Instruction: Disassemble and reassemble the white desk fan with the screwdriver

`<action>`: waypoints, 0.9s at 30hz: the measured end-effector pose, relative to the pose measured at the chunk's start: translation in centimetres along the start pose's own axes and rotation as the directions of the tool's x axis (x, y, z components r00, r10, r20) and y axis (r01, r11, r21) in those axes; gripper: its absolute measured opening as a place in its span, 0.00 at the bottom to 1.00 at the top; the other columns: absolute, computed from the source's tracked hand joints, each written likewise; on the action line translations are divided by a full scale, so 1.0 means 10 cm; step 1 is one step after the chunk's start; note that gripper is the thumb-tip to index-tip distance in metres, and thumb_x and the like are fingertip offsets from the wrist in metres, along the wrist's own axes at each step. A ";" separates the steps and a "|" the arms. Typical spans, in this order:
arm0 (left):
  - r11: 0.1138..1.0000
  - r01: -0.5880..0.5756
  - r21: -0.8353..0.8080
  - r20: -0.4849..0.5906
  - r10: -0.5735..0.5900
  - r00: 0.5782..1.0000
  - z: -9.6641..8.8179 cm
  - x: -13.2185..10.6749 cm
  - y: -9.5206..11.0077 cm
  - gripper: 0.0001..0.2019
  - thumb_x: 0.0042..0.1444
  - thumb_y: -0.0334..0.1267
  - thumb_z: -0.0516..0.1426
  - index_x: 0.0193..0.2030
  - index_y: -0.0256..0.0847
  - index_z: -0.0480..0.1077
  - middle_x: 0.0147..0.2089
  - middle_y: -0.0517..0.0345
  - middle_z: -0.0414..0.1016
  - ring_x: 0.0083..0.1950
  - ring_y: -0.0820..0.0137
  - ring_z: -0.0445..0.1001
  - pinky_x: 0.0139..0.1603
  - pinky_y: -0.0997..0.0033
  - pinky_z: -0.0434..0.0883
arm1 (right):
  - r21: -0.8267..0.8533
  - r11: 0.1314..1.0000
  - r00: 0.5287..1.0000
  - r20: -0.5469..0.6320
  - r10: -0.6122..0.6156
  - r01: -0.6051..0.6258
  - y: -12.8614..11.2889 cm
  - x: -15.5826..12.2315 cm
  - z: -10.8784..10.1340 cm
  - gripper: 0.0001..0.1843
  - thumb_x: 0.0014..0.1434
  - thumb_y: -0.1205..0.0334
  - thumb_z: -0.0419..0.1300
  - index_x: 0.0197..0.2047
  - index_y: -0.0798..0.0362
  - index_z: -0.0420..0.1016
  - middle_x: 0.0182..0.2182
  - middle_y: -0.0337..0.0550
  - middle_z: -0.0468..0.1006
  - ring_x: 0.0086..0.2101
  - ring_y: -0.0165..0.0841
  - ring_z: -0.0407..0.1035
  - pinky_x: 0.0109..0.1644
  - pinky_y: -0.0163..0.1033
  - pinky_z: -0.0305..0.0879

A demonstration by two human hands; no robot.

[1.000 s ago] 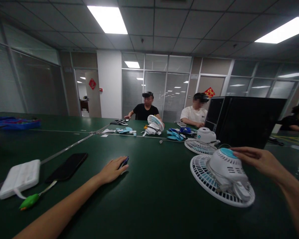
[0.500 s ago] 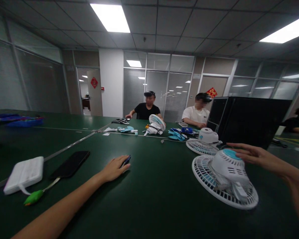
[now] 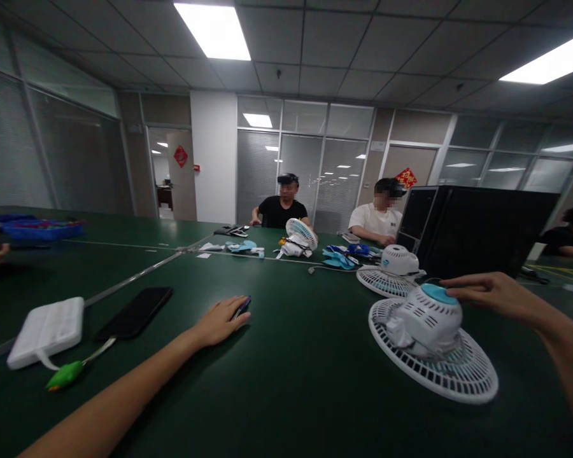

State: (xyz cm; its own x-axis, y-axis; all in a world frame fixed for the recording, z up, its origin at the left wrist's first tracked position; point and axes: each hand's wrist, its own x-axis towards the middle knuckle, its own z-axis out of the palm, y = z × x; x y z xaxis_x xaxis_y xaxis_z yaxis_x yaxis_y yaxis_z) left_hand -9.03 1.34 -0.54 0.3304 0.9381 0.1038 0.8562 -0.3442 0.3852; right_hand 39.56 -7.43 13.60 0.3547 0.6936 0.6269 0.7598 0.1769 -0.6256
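Fingers (image 3: 461,289) of your right hand (image 3: 494,294) flat, ungripped, on fan (image 3: 430,331) cap; left hand (image 3: 217,323) lies open over dark tool (image 3: 241,308) on bench (image 3: 291,381). Judged step: steadying fan; lifting needs firmer hold.

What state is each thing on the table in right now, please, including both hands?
Near fan, lying grille-down, motor housing up.
Right hand, open, fingertips on the fan's blue cap.
Left hand, resting over a dark tool; grip unclear.
Second fan, lying grille-down.
Phone, flat, screen dark.
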 end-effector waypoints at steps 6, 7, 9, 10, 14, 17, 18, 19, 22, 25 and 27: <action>1.000 0.010 -0.006 -0.008 -0.010 1.000 -0.01 -0.01 0.01 0.33 0.64 0.57 0.44 0.70 0.40 0.55 0.72 0.46 0.57 0.72 0.54 0.55 0.70 0.49 0.51 | -0.074 0.997 0.982 0.186 0.023 -0.009 0.12 0.18 -0.03 0.08 0.53 0.59 0.62 0.27 0.53 0.79 0.37 0.50 0.83 0.43 0.44 0.76 0.44 0.41 0.70; 1.000 0.012 -0.006 -0.004 -0.012 1.000 -0.01 -0.01 0.01 0.33 0.64 0.58 0.44 0.70 0.40 0.55 0.72 0.45 0.56 0.72 0.53 0.55 0.70 0.48 0.51 | -0.073 0.997 0.961 0.277 0.023 -0.003 0.20 0.23 -0.05 0.07 0.51 0.60 0.62 0.27 0.53 0.80 0.38 0.50 0.83 0.43 0.44 0.76 0.45 0.41 0.70; 1.000 0.013 -0.001 0.002 -0.013 1.000 -0.02 -0.01 0.02 0.34 0.64 0.57 0.43 0.70 0.39 0.55 0.72 0.45 0.56 0.72 0.53 0.55 0.70 0.48 0.52 | -0.056 0.998 0.907 0.422 0.005 0.020 0.35 0.34 -0.10 0.08 0.50 0.59 0.63 0.29 0.54 0.81 0.41 0.50 0.83 0.45 0.44 0.75 0.48 0.42 0.69; 1.000 0.010 0.005 0.003 -0.010 1.000 -0.02 -0.01 0.02 0.34 0.64 0.57 0.43 0.70 0.39 0.54 0.72 0.45 0.56 0.72 0.53 0.55 0.70 0.48 0.52 | -0.055 0.998 0.887 0.461 -0.004 0.033 0.41 0.38 -0.11 0.10 0.50 0.57 0.63 0.30 0.54 0.81 0.42 0.50 0.83 0.46 0.45 0.75 0.49 0.43 0.68; 0.999 -0.003 0.037 -0.006 0.003 1.000 -0.01 0.00 0.01 0.32 0.65 0.56 0.43 0.70 0.40 0.55 0.72 0.47 0.57 0.72 0.55 0.56 0.71 0.50 0.53 | -0.181 0.978 0.870 0.492 0.002 0.100 0.53 0.46 -0.14 0.20 0.49 0.45 0.61 0.34 0.53 0.82 0.38 0.50 0.83 0.40 0.47 0.76 0.44 0.47 0.70; 0.999 -0.006 0.042 -0.009 0.006 1.000 0.00 0.00 0.00 0.32 0.65 0.57 0.43 0.70 0.41 0.56 0.72 0.48 0.57 0.72 0.55 0.55 0.71 0.50 0.53 | -0.315 0.937 0.869 0.494 0.027 0.150 0.49 0.48 -0.16 0.21 0.50 0.45 0.58 0.34 0.53 0.81 0.33 0.49 0.83 0.36 0.46 0.75 0.42 0.48 0.70; 0.999 -0.004 0.041 -0.007 0.005 1.000 -0.01 0.00 0.01 0.32 0.64 0.57 0.43 0.70 0.41 0.56 0.72 0.48 0.57 0.72 0.55 0.55 0.71 0.49 0.53 | -0.358 0.920 0.869 0.492 0.041 0.159 0.47 0.48 -0.16 0.20 0.50 0.45 0.57 0.33 0.52 0.81 0.33 0.49 0.82 0.36 0.46 0.75 0.42 0.48 0.69; 0.999 -0.001 0.040 -0.005 0.001 1.000 -0.01 0.00 0.01 0.32 0.64 0.57 0.43 0.70 0.42 0.55 0.72 0.48 0.57 0.73 0.55 0.55 0.71 0.49 0.53 | -0.399 0.902 0.871 0.487 0.058 0.163 0.45 0.49 -0.17 0.20 0.51 0.46 0.56 0.32 0.52 0.80 0.32 0.49 0.82 0.35 0.45 0.75 0.41 0.47 0.69; 0.999 0.003 0.040 0.006 -0.003 1.000 -0.02 -0.01 0.03 0.33 0.65 0.57 0.43 0.70 0.41 0.54 0.72 0.48 0.56 0.73 0.55 0.54 0.71 0.49 0.52 | -0.478 0.863 0.881 0.464 0.089 0.165 0.46 0.55 -0.16 0.18 0.52 0.47 0.55 0.29 0.52 0.79 0.30 0.49 0.82 0.34 0.44 0.76 0.39 0.46 0.68; 0.999 0.001 0.048 0.019 -0.002 1.000 -0.02 -0.02 0.04 0.33 0.65 0.56 0.43 0.71 0.39 0.53 0.73 0.47 0.55 0.73 0.55 0.53 0.71 0.48 0.51 | -0.517 0.842 0.895 0.433 0.104 0.153 0.60 0.65 -0.20 0.16 0.51 0.49 0.56 0.28 0.50 0.79 0.30 0.48 0.82 0.34 0.45 0.76 0.38 0.46 0.68; 0.999 0.000 0.047 0.020 -0.001 1.000 -0.02 -0.03 0.04 0.33 0.65 0.57 0.43 0.71 0.40 0.53 0.73 0.47 0.55 0.73 0.55 0.53 0.71 0.48 0.51 | -0.533 0.839 0.912 0.390 0.129 0.108 0.76 0.72 -0.27 0.14 0.49 0.49 0.58 0.27 0.49 0.80 0.29 0.47 0.82 0.33 0.46 0.76 0.37 0.47 0.68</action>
State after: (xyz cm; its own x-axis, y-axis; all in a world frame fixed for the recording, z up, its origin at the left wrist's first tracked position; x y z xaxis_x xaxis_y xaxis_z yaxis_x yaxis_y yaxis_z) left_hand -8.86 0.96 -0.19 0.3372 0.9375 0.0854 0.8740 -0.3455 0.3416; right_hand 49.35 -2.97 14.58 0.2094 0.9274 0.3098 0.9664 -0.1481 -0.2099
